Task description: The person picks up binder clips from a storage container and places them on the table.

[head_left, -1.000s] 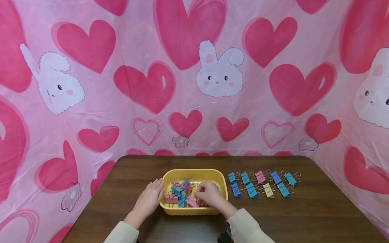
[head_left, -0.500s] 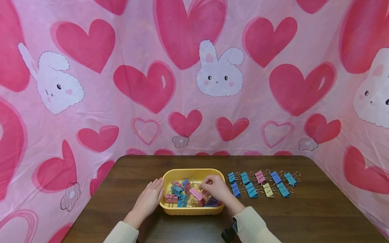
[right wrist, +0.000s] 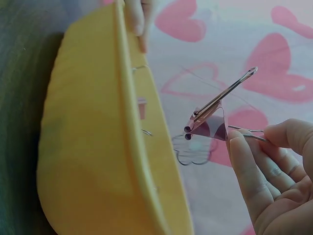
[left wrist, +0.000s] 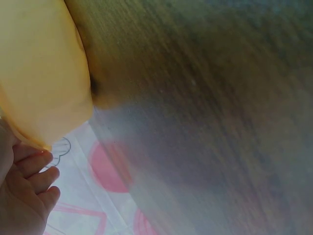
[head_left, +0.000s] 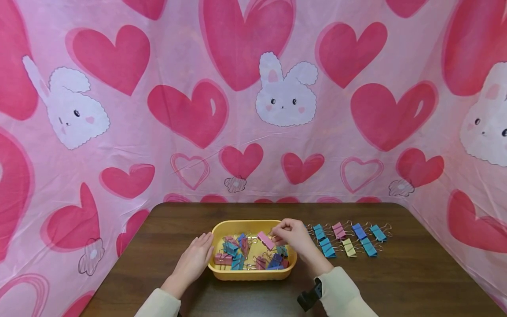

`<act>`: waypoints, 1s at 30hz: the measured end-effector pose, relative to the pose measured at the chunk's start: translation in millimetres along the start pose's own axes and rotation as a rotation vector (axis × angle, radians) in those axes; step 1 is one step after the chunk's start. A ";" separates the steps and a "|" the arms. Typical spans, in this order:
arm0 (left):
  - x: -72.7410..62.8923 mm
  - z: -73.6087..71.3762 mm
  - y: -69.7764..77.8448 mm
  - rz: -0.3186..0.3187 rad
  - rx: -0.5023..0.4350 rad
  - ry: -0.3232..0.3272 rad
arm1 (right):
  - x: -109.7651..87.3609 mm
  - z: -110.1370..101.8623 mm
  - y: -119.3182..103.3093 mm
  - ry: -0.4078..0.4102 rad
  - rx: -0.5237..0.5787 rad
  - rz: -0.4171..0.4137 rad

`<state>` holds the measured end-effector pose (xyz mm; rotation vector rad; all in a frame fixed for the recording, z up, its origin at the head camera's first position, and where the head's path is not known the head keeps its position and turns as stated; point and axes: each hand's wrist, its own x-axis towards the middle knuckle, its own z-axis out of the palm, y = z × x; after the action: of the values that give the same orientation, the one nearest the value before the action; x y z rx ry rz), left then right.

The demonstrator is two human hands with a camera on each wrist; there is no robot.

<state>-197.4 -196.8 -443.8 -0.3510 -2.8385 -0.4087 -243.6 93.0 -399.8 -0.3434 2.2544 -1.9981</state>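
Note:
My right hand (head_left: 295, 237) pinches a pink binder clip (head_left: 266, 240) by one wire handle, over the right part of a yellow basin (head_left: 249, 275). In the right wrist view the pink binder clip (right wrist: 210, 125) hangs from thumb and fingertips, its other handle sticking out at a slant. My left hand (head_left: 194, 259) rests with straight fingers against the basin's left rim. The left wrist view shows those fingers (left wrist: 41, 178) by the rim. Inside the basin lie several more clips, among them teal clips (head_left: 237, 262), a pink clip (head_left: 223, 259) and a blue clip (head_left: 276, 261).
Right of the basin, binder clips stand in two rows on the dark wooden table (head_left: 396, 281), including a yellow clip (head_left: 350, 248), a teal clip (head_left: 369, 248) and a pink clip (head_left: 339, 230). My right hand covers the rows' left end. A heart-patterned cloth (head_left: 332, 132) hangs behind.
My right hand has lifted the pink binder clip from the pile and moved it right and away from me, toward the basin's right rim. The left hand has stayed in place.

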 end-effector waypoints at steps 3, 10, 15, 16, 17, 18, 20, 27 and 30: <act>0.3 0.6 -0.8 0.003 0.002 0.005 | -0.2 -7.7 -1.8 0.035 0.007 0.005; 0.3 0.1 -1.3 -0.008 -0.012 -0.001 | -2.5 -27.3 -10.2 0.054 0.073 -0.038; 0.5 -0.3 -0.8 -0.003 -0.010 -0.003 | -4.0 -42.4 -15.5 0.079 0.083 -0.022; 0.6 -0.4 -0.5 -0.001 -0.008 -0.002 | -4.7 -45.7 -16.8 0.088 0.073 -0.019; 0.7 -0.4 -0.5 0.000 -0.007 -0.002 | -5.3 -49.1 -17.8 0.092 0.070 -0.019; 0.8 -0.2 -0.5 0.002 -0.006 -0.001 | -6.2 -52.4 -18.9 0.100 0.061 -0.019; 0.7 -0.3 -0.2 0.002 -0.006 -0.003 | -8.2 -59.1 -21.3 0.115 0.044 -0.026; 0.8 -0.7 -0.1 -0.005 -0.017 -0.011 | -11.7 -83.9 -24.8 0.167 0.048 -0.038; 0.9 -0.2 -0.7 -0.009 -0.023 -0.015 | -13.5 -95.5 -25.6 0.188 0.049 -0.069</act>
<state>-198.4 -197.4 -443.5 -0.3476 -2.8532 -0.4419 -250.1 185.5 -363.1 -0.2410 2.3256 -2.2019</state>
